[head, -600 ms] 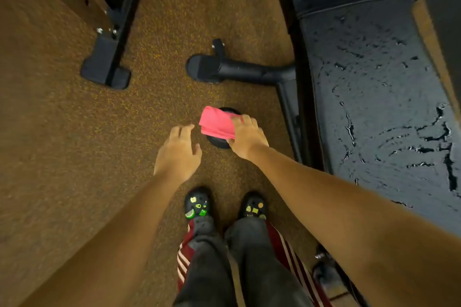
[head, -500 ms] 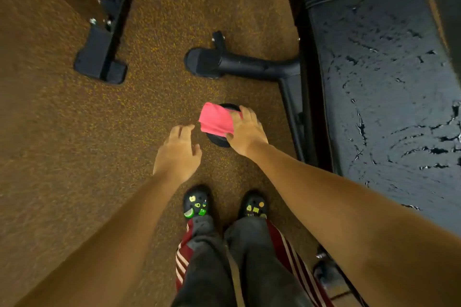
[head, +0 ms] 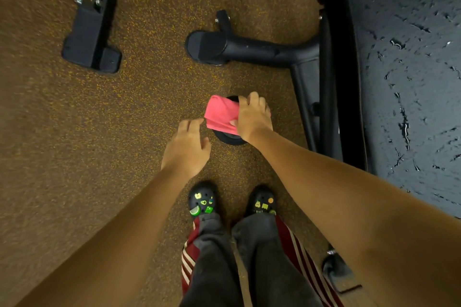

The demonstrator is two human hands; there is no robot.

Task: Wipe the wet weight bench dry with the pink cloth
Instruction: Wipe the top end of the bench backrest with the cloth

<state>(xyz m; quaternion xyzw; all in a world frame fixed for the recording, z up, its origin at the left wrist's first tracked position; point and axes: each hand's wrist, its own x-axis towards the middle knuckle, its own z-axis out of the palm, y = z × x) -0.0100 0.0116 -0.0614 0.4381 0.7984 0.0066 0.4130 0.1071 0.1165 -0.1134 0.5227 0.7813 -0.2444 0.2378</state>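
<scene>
Carpet, brown and flecked with orange (head: 74, 132), fills the left of the view, with a black metal rack foot (head: 92, 40) bolted at its upper edge. Further right, the left hand (head: 185, 147) hovers with fingers spread and loose, holding nothing, its fingertips just short of the folded pink cloth (head: 220, 116). That cloth lies draped over a small round black object (head: 228, 136) on the floor, whose nature I cannot tell; nothing here is a container. The right hand (head: 253, 117) is the nearer one: its grip is closed on the cloth's right end, thumb at the near edge and fingers curled over the far edge. The cloth's long axis runs roughly left to right, sticking out leftward from that hand.

Beyond the hand stands the black tubular leg (head: 249, 48) of the weight bench, and rightmost is its dark padded top (head: 411, 82), beaded and streaked with water. So the wet pad lies to the right of the gripping hand and higher than the floor; judging from this, the cloth must be lifted and carried rightward across the frame rail, and wiping has not yet begun.
</scene>
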